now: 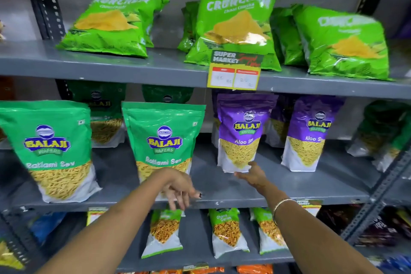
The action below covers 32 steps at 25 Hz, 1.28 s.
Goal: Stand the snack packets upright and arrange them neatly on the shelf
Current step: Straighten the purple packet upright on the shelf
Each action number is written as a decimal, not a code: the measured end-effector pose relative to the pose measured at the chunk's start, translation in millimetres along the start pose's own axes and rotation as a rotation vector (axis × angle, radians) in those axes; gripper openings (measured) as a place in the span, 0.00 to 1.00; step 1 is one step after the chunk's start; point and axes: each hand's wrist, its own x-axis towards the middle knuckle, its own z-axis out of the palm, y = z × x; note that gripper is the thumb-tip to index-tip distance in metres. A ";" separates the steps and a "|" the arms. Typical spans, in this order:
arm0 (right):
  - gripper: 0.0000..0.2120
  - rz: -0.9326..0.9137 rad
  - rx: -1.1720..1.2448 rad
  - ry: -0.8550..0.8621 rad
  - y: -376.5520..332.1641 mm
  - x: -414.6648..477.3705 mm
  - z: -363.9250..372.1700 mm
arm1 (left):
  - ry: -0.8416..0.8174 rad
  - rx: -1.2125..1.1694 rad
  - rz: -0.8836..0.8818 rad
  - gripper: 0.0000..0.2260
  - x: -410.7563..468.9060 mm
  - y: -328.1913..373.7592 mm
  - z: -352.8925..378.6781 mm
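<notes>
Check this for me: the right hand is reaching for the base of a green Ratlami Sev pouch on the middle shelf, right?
Not quite. The head view shows the right hand reaching for the base of a purple Aloo Sev pouch on the grey metal middle shelf, not a green Ratlami Sev one.
</notes>
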 end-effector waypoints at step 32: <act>0.31 -0.180 0.245 -0.236 68.7 21.0 -71.6 | 0.897 -0.556 0.381 0.26 75.8 105.4 85.7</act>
